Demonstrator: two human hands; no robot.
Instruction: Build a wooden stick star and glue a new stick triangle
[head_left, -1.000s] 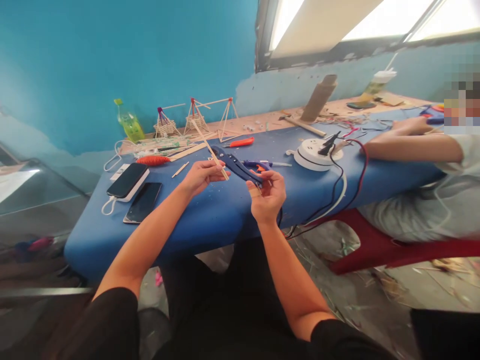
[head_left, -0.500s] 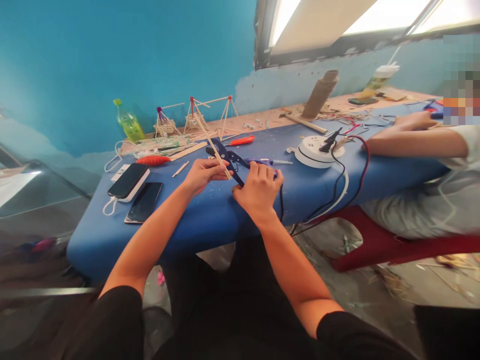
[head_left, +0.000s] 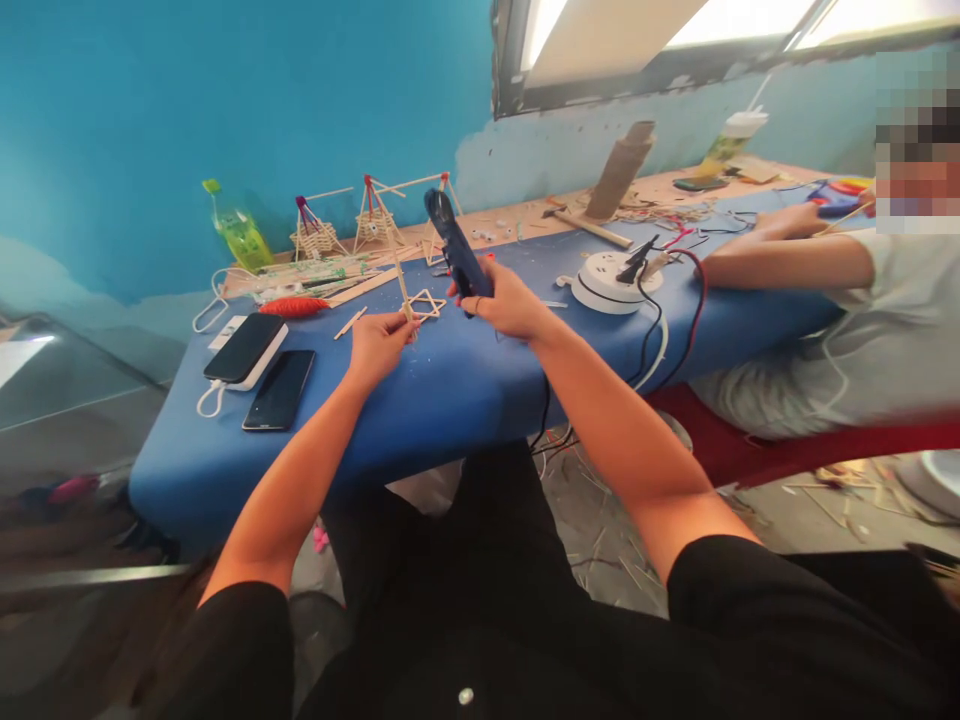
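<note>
Thin wooden sticks stand up from my left hand, whose fingers pinch their lower ends. My right hand is wrapped round a dark blue cutting tool, held upright above the blue table. Between the hands, a small frame of sticks lies on the table. Left of my left hand are short stick pieces and an orange-red bundle. Behind stand stick structures with red tops.
A black phone on a white power bank and a second phone lie at left. To the right are a white power strip with cables, a hammer and a person's arm. A green bottle stands behind.
My right hand has lifted the cutting tool up and away from the sticks, turning it upright. My left hand has moved slightly left with the sticks. The small stick frame now shows.
</note>
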